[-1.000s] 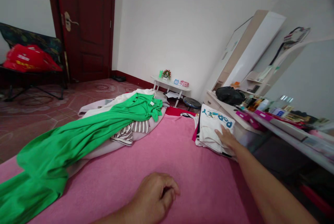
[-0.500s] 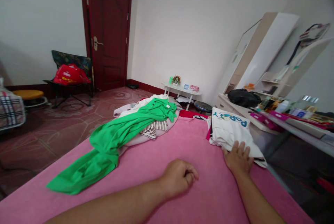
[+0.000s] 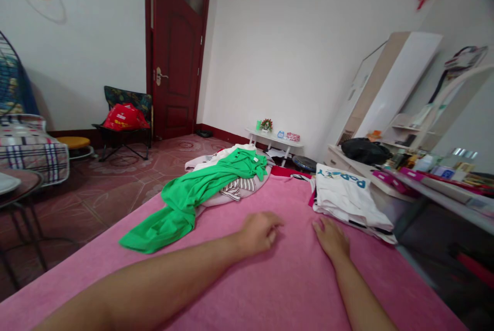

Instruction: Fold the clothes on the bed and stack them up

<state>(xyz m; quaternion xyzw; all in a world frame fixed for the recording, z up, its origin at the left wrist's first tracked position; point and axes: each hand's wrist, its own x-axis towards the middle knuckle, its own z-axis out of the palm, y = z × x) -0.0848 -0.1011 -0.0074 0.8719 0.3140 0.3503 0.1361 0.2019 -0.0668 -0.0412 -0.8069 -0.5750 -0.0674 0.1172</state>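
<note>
My left hand (image 3: pixel 259 231) hovers over or rests on the pink bed cover (image 3: pixel 285 290), fingers loosely bent and apart, with nothing in it. To its right, my right hand (image 3: pixel 332 238) is open, fingers spread on the cover just short of the folded white shirt (image 3: pixel 345 199) with blue lettering. That shirt lies on a folded stack near the bed's right edge. Across the left side of the bed stretches a crumpled green garment (image 3: pixel 208 181), lying over a heap of clothes. A striped garment (image 3: pixel 241 187) shows from under it.
At right stands a dressing table (image 3: pixel 401 187) with bottles and a black bag (image 3: pixel 365 151). Beyond the bed are a low white shelf (image 3: pixel 274 138) and a round stool (image 3: pixel 304 162). A folding chair (image 3: pixel 127 94) holds a red bag (image 3: pixel 126 117) beside the door (image 3: pixel 177 58).
My right hand has come off the folded white shirt and moved left onto the cover. My left hand has shifted slightly forward, its fingers less curled. The view has turned left.
</note>
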